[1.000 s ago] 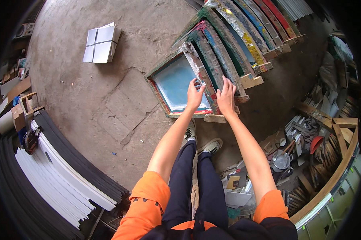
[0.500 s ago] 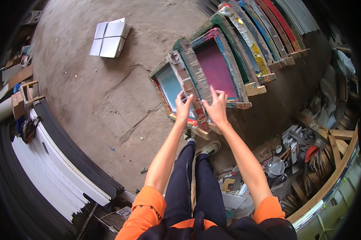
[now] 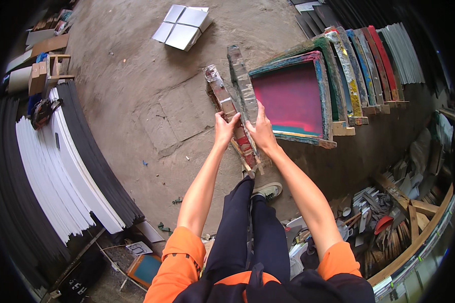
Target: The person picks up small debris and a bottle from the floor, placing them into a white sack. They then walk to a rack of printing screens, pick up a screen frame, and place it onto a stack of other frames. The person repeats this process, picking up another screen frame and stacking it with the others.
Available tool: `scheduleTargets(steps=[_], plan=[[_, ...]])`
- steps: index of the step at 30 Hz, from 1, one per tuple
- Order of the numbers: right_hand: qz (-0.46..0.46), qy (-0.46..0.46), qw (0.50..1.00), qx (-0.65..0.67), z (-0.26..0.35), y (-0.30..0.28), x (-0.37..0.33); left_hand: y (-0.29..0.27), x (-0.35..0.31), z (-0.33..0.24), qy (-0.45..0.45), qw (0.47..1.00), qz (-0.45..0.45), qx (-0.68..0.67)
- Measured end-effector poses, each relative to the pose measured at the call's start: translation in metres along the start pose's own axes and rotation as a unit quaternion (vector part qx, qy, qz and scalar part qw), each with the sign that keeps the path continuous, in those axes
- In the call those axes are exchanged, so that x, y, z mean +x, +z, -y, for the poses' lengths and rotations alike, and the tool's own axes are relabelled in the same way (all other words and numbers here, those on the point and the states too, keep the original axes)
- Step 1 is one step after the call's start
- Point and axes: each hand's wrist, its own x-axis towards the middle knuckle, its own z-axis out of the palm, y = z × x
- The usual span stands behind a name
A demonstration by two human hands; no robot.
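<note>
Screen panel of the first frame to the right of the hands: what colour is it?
The screen panel is mostly purplish pink; the head view shows it best.

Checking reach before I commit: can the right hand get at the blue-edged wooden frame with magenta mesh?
Not without letting go, it seems: the right hand grips the grey, paint-worn wooden frame, but the blue-edged frame stands close on its right with nothing visible between.

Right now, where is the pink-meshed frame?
In the head view, the pink-meshed frame is right of centre, at the left end of the row of frames, beside the right hand.
</note>
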Motion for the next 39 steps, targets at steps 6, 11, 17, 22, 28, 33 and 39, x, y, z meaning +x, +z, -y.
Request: scheduleTargets(steps=[6,11,17,22,28,33,39], plan=[[-0.016,-0.017,1.0,-0.004,0.04,-0.025,-0.048,-0.019,-0.061,-0.034,0.086,0.996,-0.022,0.025],[-0.014,-0.044,0.999,0.006,0.101,-0.075,-0.111,-0.034,-0.139,-0.085,0.145,0.989,0.003,0.028],[-0.051,-0.043,0.997,-0.04,0.177,-0.192,-0.21,-0.054,-0.225,-0.149,0.206,0.978,-0.019,0.017],[-0.09,-0.017,0.996,-0.006,0.205,-0.274,-0.301,-0.053,-0.293,-0.206,0.192,0.978,0.079,-0.034],[-0.176,0.028,0.983,-0.042,0.21,-0.35,-0.377,0.016,-0.365,-0.254,0.276,0.949,0.145,0.052],[-0.266,0.095,0.957,-0.068,0.198,-0.418,-0.431,0.097,-0.434,-0.296,0.288,0.898,0.301,0.139],[-0.357,0.156,0.919,-0.068,0.174,-0.499,-0.47,0.209,-0.463,-0.338,0.343,0.849,0.383,0.122]])
